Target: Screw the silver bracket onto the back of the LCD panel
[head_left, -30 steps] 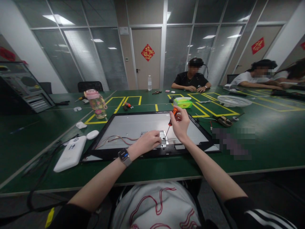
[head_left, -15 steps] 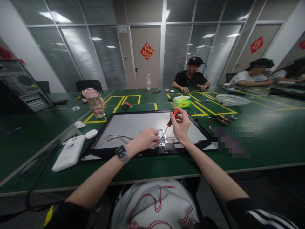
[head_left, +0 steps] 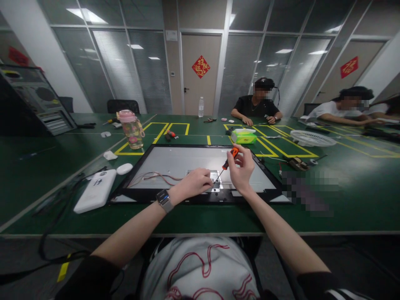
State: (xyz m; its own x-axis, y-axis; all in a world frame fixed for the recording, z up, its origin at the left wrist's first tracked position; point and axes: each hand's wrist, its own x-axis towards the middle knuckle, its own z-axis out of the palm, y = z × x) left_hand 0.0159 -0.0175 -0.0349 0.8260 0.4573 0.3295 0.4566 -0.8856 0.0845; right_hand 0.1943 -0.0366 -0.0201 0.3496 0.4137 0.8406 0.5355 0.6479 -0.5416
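A flat panel with a black frame [head_left: 168, 196] and a grey back lies on the green table. My right hand [head_left: 242, 168] is closed on the orange and black handle of a screwdriver [head_left: 230, 158]. Its shaft slants down to the left, and the tip meets a small metal plate [head_left: 218, 186] near the panel's lower edge. My left hand [head_left: 196, 182] rests beside that tip with its fingers pinched together; whatever they hold is too small to make out. Thin coloured wires [head_left: 153, 176] run over the panel left of my left hand.
On the left are a white power bank [head_left: 96, 191], a white case [head_left: 124, 168] and a pink-lidded bottle [head_left: 131, 129]. Beyond the panel sits a green pack [head_left: 243, 136]. A white fan grille [head_left: 312, 138] lies to the right. Several people sit across the table.
The camera view has turned slightly left, so the scene sits further right. Both hands keep nearly the same pose, with the screwdriver still at the metal plate.
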